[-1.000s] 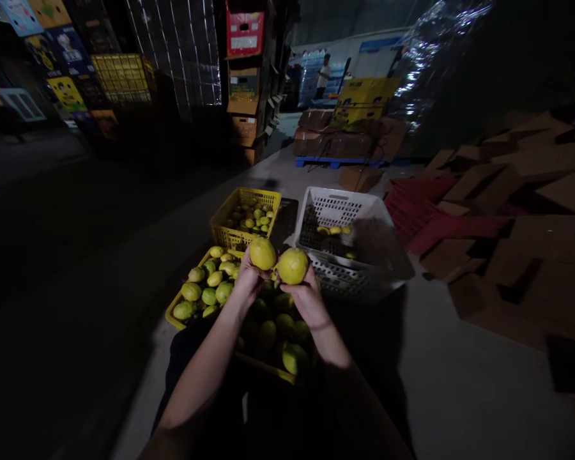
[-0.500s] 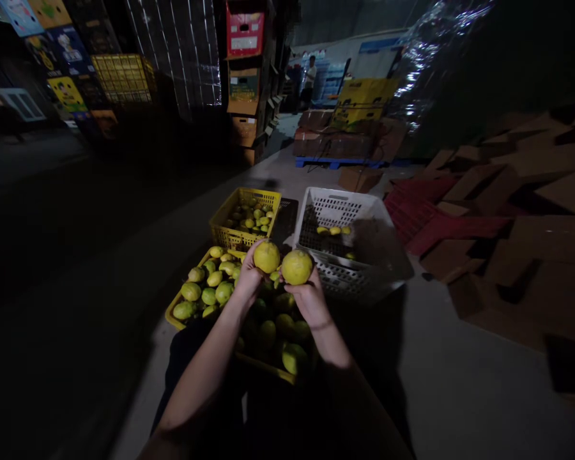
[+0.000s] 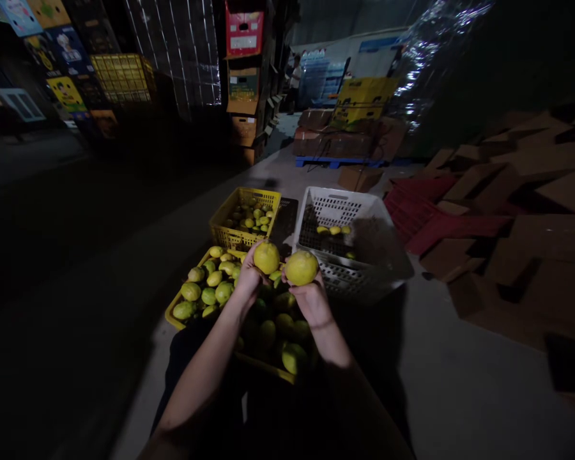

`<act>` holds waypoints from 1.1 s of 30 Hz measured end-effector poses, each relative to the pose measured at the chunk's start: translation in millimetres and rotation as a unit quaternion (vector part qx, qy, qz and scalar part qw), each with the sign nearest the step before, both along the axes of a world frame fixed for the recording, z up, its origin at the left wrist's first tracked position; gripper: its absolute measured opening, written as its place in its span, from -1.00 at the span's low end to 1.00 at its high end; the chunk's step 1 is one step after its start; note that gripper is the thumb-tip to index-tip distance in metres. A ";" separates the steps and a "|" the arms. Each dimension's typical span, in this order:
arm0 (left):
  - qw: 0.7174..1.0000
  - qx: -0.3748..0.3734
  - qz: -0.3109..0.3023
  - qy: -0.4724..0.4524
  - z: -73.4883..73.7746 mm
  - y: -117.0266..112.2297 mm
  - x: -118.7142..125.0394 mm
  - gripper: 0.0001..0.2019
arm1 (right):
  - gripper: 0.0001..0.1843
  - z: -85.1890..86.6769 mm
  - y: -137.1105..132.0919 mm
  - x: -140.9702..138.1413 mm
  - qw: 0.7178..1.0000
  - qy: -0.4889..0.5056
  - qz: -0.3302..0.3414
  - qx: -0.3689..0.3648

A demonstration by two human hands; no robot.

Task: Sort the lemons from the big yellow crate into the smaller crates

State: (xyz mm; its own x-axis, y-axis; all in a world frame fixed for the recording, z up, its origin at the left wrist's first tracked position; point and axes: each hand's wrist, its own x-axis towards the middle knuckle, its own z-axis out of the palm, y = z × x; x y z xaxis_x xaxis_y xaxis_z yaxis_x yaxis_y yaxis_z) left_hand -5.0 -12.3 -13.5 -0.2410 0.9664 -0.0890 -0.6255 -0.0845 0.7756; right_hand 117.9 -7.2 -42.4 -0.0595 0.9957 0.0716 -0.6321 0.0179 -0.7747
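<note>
Dim grey flr (image 3: pixel 464 383), stacked bkgd boxes (image 3: pixel 243 83), L fingers (image 3: pixel 252 273) clamped on lemon (image 3: pixel 267 257), R fingers (image 3: pixel 303 291) on 2nd lemon (image 3: pixel 301 267)

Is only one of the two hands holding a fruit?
No, the left hand and the right hand each hold one yellow fruit.

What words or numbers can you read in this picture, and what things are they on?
None can be read for certain.
Red box: pale label, too small and blurred.
Brown-and-green box: pale label, too small.
Yellow boxes: dark marks, too blurred.
Blue box: white picture; any words too small.
Fruit in left hand, fruit in right hand: no writing visible.
</note>
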 end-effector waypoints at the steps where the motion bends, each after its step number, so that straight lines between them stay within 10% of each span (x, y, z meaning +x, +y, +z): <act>1: 1.000 -0.001 -0.005 0.001 -0.4 0.0 0.1 -0.26 | -0.41 0.2 -0.3 -0.2 1.000 0.004 0.000 0.002; 18: 0.988 0.029 -0.076 -0.133 5.1 -7.5 -4.7 -0.46 | -0.56 3.6 0.6 1.8 0.994 0.045 0.087 -0.050; 22: 0.981 -0.047 -0.078 -0.168 10.5 -7.0 -5.3 -0.94 | -0.67 -0.4 4.6 1.4 0.989 0.066 0.089 -0.102; 33: 0.951 -0.219 -0.065 -0.207 2.0 0.9 -9.3 -0.76 | -0.42 -7.4 15.8 1.9 0.973 0.053 0.070 -0.214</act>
State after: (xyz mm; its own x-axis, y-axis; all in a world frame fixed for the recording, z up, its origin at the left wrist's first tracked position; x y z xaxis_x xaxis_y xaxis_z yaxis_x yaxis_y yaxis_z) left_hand -14.2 -11.4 -11.5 0.0223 0.8340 -0.5513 -0.8680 0.2898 0.4033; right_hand 119.8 8.6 -49.8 -0.2121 0.9184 -0.3341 -0.6812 -0.3840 -0.6233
